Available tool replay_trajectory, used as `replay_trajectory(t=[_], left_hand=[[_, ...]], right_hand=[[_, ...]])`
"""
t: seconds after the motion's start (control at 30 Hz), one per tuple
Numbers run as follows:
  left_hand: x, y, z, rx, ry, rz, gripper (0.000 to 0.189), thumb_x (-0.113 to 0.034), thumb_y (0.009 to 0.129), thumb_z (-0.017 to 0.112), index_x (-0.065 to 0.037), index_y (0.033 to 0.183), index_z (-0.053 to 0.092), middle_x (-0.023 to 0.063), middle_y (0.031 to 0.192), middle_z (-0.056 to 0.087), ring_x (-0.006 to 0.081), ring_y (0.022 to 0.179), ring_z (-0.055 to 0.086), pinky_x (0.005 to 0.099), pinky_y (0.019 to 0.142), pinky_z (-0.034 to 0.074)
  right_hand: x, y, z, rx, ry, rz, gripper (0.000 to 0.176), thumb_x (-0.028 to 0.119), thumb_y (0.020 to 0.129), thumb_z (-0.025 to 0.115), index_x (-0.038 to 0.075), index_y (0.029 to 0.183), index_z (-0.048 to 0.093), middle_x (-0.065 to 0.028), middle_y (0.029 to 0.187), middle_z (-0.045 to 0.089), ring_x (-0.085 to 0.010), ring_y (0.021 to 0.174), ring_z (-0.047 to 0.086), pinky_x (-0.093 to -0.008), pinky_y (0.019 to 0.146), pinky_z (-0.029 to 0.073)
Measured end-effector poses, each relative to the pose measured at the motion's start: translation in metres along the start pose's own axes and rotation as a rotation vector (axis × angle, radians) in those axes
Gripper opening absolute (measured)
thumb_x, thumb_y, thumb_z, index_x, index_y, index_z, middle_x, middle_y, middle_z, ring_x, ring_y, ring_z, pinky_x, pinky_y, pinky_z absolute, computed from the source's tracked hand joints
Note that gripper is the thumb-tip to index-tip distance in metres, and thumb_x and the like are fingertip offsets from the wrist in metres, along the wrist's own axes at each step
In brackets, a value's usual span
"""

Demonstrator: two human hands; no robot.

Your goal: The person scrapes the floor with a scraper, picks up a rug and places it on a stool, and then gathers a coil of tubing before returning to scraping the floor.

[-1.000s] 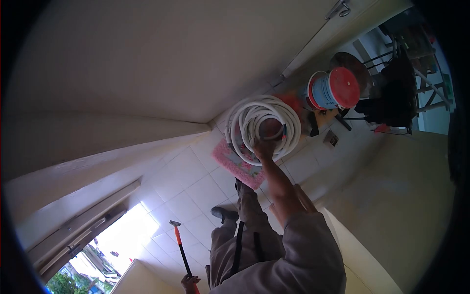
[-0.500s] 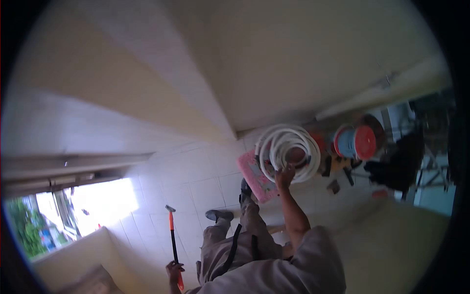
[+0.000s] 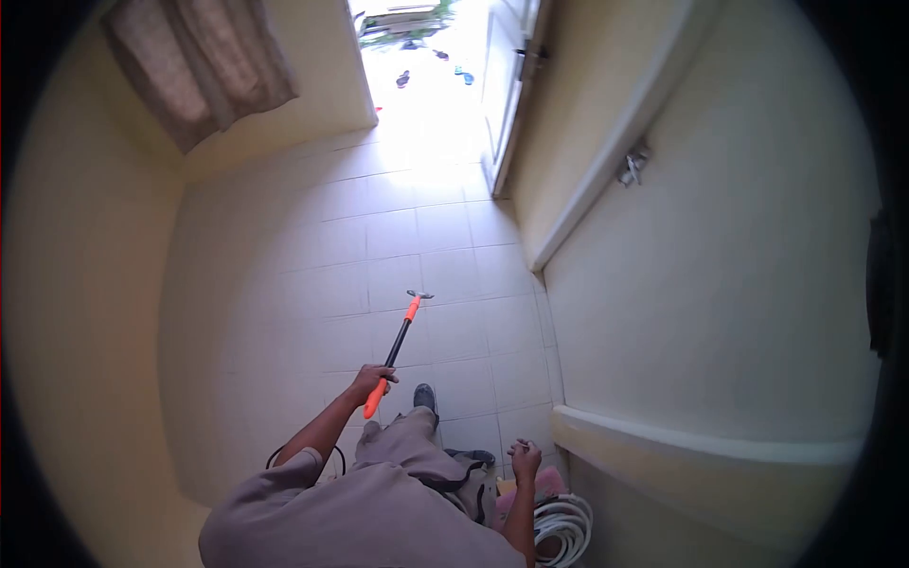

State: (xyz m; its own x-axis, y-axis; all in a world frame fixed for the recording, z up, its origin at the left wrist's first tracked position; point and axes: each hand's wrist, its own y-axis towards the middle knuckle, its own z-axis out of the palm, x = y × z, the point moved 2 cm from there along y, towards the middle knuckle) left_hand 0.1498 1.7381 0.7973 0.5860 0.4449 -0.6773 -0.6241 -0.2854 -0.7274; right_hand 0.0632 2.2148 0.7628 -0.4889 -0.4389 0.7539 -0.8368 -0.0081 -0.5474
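My left hand [image 3: 370, 381] is wrapped round the handle of what looks like a hammer [image 3: 398, 343]. Its long shaft is orange at both ends and black in the middle, and a small metal head points away from me above the tiled floor. Lower right, my right hand [image 3: 525, 459] is raised with its fingers curled in. Whether a small thing is between those fingers I cannot make out. Below that hand lies a coil of white hose [image 3: 577, 511], partly hidden by my forearm, beside a pink patterned thing [image 3: 549, 482].
Ahead, an open door [image 3: 502, 95] leads to a bright outdoor area with footwear on the ground. A curtain [image 3: 204, 66] hangs at the upper left. On the right, a wall with a tap-like metal fitting [image 3: 633, 165] and a low ledge [image 3: 701, 445] runs alongside me.
My view has swung round towards the doorway. My right hand has come off the white hose coil. The left hand still holds the hammer, now out in front of me.
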Motion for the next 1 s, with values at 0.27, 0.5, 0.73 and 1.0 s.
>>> replay_trajectory(t=[0.27, 0.5, 0.73, 1.0], left_hand=[[-0.033, -0.008, 0.011, -0.070, -0.242, 0.103, 0.040, -0.043, 0.102, 0.063, -0.004, 0.099, 0.066, 0.0045, 0.080, 0.068, 0.0121, 0.063, 0.060, 0.0285, 0.061, 0.051], [-0.097, 0.044, -0.027, -0.055, -0.333, 0.172, 0.040, -0.046, 0.102, 0.063, -0.007, 0.096, 0.063, 0.0008, 0.072, 0.063, 0.0086, 0.056, 0.054, 0.0262, 0.051, 0.044], [-0.191, 0.152, -0.087, -0.062, -0.244, 0.139, 0.038, -0.039, 0.100, 0.069, -0.002, 0.108, 0.064, -0.0021, 0.074, 0.062, 0.0058, 0.058, 0.053, 0.0235, 0.051, 0.042], [-0.354, 0.242, -0.224, -0.250, 0.137, 0.201, 0.039, -0.027, 0.097, 0.070, -0.006, 0.130, 0.067, 0.0076, 0.099, 0.073, 0.0122, 0.071, 0.068, 0.0292, 0.068, 0.056]], right_hand=[[0.241, 0.008, 0.154, 0.562, -0.168, -0.242, 0.038, 0.028, 0.102, 0.061, -0.003, 0.123, 0.065, -0.0144, 0.099, 0.074, -0.0189, 0.080, 0.073, -0.0297, 0.070, 0.059], [0.363, -0.013, 0.294, 0.961, -0.122, 0.107, 0.066, 0.037, 0.101, 0.067, -0.002, 0.149, 0.042, -0.0159, 0.104, 0.072, -0.0194, 0.083, 0.072, -0.0304, 0.071, 0.061], [0.411, 0.097, 0.417, 0.965, -0.061, 0.267, 0.039, 0.021, 0.098, 0.063, -0.002, 0.128, 0.055, -0.0104, 0.089, 0.069, -0.0146, 0.063, 0.063, -0.0298, 0.055, 0.052], [0.536, 0.235, 0.587, 0.739, -0.443, 0.017, 0.032, 0.028, 0.099, 0.064, -0.001, 0.085, 0.066, -0.0064, 0.064, 0.060, -0.0160, 0.053, 0.060, -0.0371, 0.048, 0.048]])
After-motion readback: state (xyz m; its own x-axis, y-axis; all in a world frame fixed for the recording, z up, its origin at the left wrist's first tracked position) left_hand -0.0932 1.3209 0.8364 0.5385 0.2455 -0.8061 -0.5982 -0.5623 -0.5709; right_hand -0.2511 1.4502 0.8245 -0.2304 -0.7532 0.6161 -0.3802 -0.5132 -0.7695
